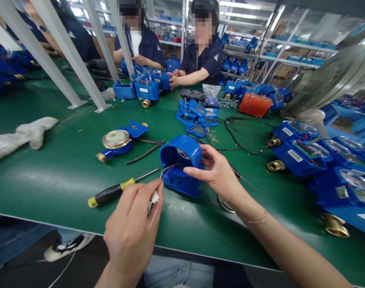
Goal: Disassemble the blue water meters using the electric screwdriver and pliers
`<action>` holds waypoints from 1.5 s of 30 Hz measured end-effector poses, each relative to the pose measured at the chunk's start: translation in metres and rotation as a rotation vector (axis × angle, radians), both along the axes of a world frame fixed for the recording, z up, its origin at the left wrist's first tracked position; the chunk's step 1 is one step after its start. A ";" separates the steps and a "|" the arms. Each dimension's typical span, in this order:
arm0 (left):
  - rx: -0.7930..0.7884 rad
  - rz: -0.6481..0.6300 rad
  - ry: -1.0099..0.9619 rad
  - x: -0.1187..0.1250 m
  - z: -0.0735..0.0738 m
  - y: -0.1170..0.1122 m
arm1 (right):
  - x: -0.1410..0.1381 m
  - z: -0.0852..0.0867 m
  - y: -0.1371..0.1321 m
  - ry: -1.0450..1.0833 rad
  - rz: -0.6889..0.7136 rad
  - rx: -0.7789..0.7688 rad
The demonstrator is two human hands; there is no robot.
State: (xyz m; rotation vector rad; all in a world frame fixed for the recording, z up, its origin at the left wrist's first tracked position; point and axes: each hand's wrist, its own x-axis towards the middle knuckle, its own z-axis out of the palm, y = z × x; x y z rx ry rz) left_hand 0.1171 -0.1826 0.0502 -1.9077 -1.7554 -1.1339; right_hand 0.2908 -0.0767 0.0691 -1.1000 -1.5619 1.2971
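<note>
The left hand's fingers [146, 196] pinch a white connector [154, 197] on thin coloured wires [168, 171], not yet connected. The right hand's fingers [208, 162] grip a blue meter housing [178, 178] over the green tabletop [65, 188]; assembled blue meters [302, 156] sit at right.

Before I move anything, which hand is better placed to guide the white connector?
Left, probably: the left hand pinches the white connector and its coloured wires, while the right hand is gripping the blue housing, steadying it.

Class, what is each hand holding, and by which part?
Left hand: white wire connector, pinched at its body. Right hand: blue meter housing, by its side.
</note>
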 end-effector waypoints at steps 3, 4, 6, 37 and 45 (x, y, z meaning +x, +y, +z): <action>0.019 -0.028 -0.018 0.002 0.004 0.000 | -0.002 0.001 -0.001 0.121 -0.014 -0.076; 0.023 -0.040 -0.029 0.002 0.006 0.000 | -0.002 0.002 -0.002 0.159 -0.021 -0.099; 0.028 -0.063 -0.045 0.001 0.008 -0.001 | -0.003 0.004 -0.003 0.217 -0.039 -0.136; 0.138 -0.119 -0.110 -0.002 0.001 0.004 | -0.019 -0.013 -0.029 0.561 0.103 -0.219; 0.206 -0.132 -0.184 0.010 0.005 0.008 | -0.011 -0.039 -0.023 0.666 0.152 -0.302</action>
